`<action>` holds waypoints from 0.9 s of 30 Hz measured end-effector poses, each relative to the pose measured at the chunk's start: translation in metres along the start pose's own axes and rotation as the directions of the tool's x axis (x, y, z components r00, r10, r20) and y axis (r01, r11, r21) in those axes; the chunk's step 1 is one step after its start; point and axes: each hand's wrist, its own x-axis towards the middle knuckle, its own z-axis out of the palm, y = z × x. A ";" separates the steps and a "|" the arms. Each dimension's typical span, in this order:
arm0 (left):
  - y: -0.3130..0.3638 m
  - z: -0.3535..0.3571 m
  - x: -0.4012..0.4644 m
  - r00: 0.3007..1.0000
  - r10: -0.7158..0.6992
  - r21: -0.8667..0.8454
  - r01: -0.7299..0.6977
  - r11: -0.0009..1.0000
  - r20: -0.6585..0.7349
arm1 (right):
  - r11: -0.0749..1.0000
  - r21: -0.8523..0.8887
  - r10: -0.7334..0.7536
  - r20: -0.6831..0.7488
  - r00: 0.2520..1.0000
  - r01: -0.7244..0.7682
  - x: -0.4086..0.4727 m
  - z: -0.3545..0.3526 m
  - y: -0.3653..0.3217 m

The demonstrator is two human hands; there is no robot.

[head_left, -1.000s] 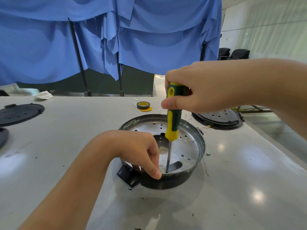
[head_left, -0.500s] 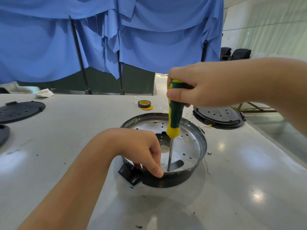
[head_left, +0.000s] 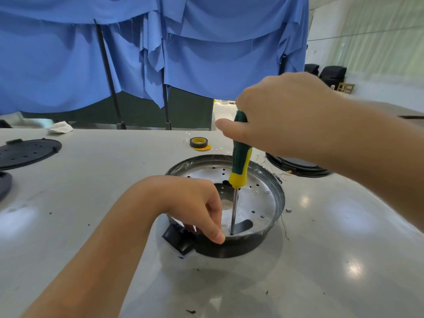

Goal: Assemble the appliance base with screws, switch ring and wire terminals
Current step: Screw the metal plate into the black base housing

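The round appliance base (head_left: 273, 203), a shiny perforated metal pan in a black shell, sits mid-table with a black switch housing (head_left: 180, 241) at its near left. My right hand (head_left: 280, 118) grips the top of a green and yellow screwdriver (head_left: 239, 166) that stands upright, its tip down on the pan floor near the front rim. My left hand (head_left: 195, 203) rests over the pan's near left rim, fingers curled down beside the screwdriver's shaft; whatever they hold is hidden.
A roll of black tape (head_left: 198, 142) with a yellow core lies behind the base. Black perforated covers lie at far left (head_left: 25, 152) and at right (head_left: 296, 165) under my forearm. A small metal piece (head_left: 288, 210) lies right of the base. Blue cloth hangs behind.
My right hand has shifted its grip round the screwdriver handle, the thumb now sticking out to the left. The left hand and the base have stayed put.
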 end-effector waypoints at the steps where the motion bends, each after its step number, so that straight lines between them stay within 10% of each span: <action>1: 0.000 0.000 0.000 1.000 -0.001 -0.003 0.001 1.000 0.002 | 1.000 0.025 -0.017 0.031 0.999 0.016 0.001 0.000 0.001; 8: 0.001 0.000 -0.001 1.000 -0.005 -0.009 0.005 1.000 0.027 | 0.865 0.501 -0.163 0.230 0.959 0.027 0.005 0.005 0.005; 27: 0.006 0.001 -0.006 1.000 0.007 0.085 -0.007 0.996 -0.006 | 0.976 0.076 0.202 0.015 0.979 -0.202 -0.005 0.009 -0.013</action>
